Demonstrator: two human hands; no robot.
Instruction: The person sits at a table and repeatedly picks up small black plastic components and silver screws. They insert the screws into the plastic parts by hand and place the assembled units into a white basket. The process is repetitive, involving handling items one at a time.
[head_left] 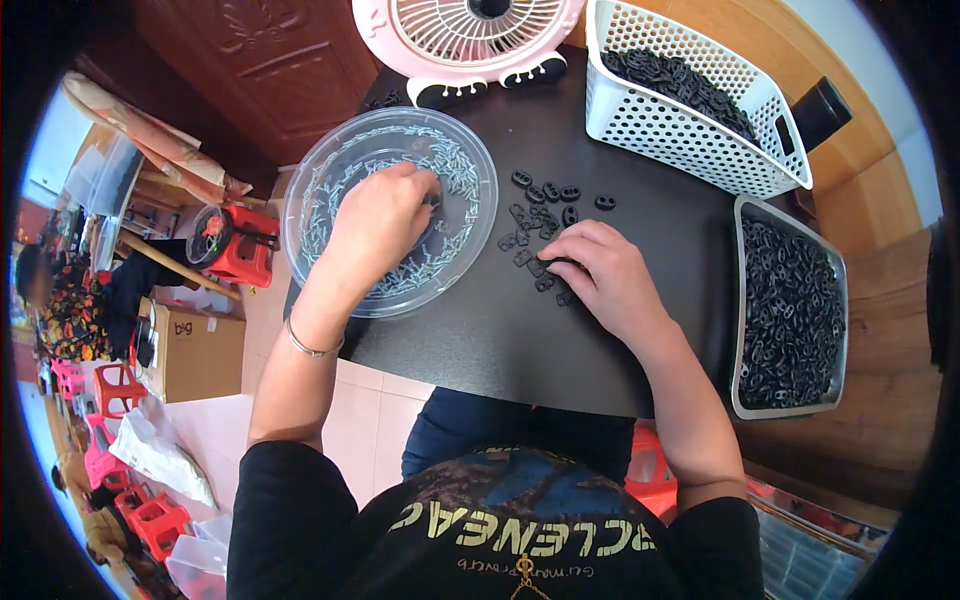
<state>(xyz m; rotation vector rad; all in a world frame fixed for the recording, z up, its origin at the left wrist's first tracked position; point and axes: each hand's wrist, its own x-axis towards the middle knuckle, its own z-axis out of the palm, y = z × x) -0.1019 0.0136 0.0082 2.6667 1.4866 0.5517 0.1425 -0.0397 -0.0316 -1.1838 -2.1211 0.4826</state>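
Where the black table (600,350) meets its left edge, a clear round plastic bowl (390,212) sits partly over the rim, its floor strewn with small silvery metal springs (455,170). The left hand (378,222) reaches down into this bowl with fingers curled and pinched together among the springs; whether a spring is actually caught between the fingertips cannot be told. A thin bracelet (312,348) circles that wrist. Above the bowl, at the table's far edge, stands a pink fan (470,35) on dark feet. Just right of the bowl, a loose scatter of small black plastic pieces (545,205) with two holes lies on the bare tabletop. The right hand (600,275) rests at the near side of this scatter, fingers bent inward and closed on one black piece (552,265) at the fingertips. Farther right and back, a white perforated basket (690,130) holds a heap of the same black parts. At the table's right end, a grey metal tray (740,300) is filled with more of them.
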